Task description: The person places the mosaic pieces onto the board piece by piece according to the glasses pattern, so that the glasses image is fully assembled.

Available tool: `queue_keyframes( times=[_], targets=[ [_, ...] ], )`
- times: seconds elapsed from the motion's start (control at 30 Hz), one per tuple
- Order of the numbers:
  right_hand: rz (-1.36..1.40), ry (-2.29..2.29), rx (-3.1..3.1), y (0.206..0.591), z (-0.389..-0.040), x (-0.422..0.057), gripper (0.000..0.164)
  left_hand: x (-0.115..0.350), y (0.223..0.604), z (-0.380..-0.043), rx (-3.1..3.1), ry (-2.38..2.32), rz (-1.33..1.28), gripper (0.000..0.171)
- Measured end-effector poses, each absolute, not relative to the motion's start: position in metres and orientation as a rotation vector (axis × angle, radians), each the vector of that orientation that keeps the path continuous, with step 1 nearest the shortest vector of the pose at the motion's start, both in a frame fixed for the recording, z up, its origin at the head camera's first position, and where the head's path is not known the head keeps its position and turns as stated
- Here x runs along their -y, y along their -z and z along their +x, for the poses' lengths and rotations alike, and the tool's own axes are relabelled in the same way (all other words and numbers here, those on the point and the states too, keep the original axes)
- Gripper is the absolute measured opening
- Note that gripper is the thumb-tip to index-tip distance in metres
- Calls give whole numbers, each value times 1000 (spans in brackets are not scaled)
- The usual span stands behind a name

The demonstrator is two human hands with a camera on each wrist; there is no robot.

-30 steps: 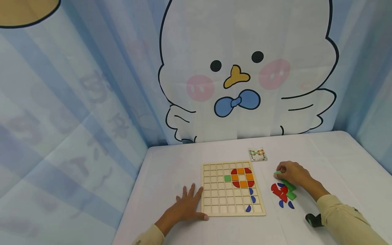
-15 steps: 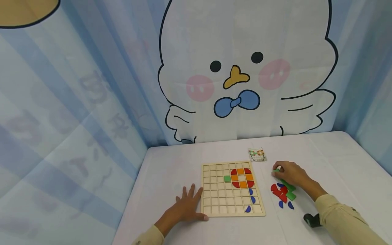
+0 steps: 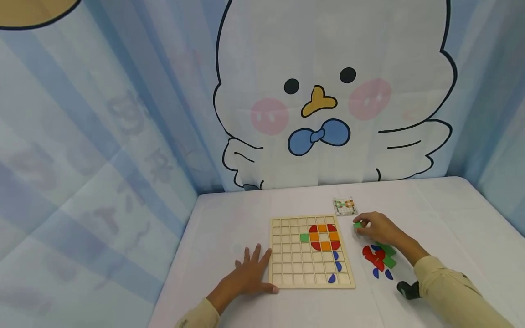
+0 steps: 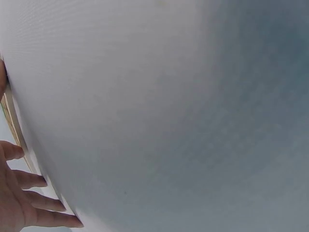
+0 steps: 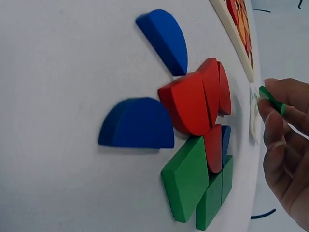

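Observation:
A wooden grid board [image 3: 287, 255] lies on the table, with a ring of red and orange pieces, one green square [image 3: 304, 238] and several blue half-rounds [image 3: 331, 278] set in it. My left hand [image 3: 249, 277] rests with spread fingers at the board's left edge, thumb at its near corner. Between thumb and fingertips my right hand [image 3: 379, 228] pinches a green block [image 5: 272, 100], right of the board's far corner. Below that hand is a loose pile of red blocks [image 5: 188, 104], green blocks [image 5: 186, 179] and blue half-round blocks [image 5: 137, 123].
A small printed pattern card [image 3: 345, 207] lies beyond the board's far right corner. A black object [image 3: 408, 290] shows by the right sleeve. Behind the white table [image 3: 229, 218] hangs a curtain [image 3: 262, 168] with a cartoon bird.
My right hand has moved left toward the board, carrying the green block away from the pile. The left hand stays at the board's edge.

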State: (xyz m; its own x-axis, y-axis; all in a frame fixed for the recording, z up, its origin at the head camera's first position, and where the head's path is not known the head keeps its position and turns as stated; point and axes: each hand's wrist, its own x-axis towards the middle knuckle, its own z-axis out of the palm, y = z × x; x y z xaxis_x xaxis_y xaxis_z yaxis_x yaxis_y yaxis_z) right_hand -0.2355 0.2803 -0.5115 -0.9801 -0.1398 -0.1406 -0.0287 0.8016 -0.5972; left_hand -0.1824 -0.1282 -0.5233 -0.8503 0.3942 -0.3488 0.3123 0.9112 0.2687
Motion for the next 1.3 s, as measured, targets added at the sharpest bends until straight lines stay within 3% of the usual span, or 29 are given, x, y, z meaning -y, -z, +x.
queue_keyframes(
  times=[0.6, 1.3],
  targets=[
    [-283, 1123, -2762, 496, -250, -247, 30, 132, 515, -198, -2691, -254, 518, 110],
    [-412, 1323, -2563, 508, -258, -211, 29, 129, 519, -185, -2664, -291, 493, 109]
  ],
)
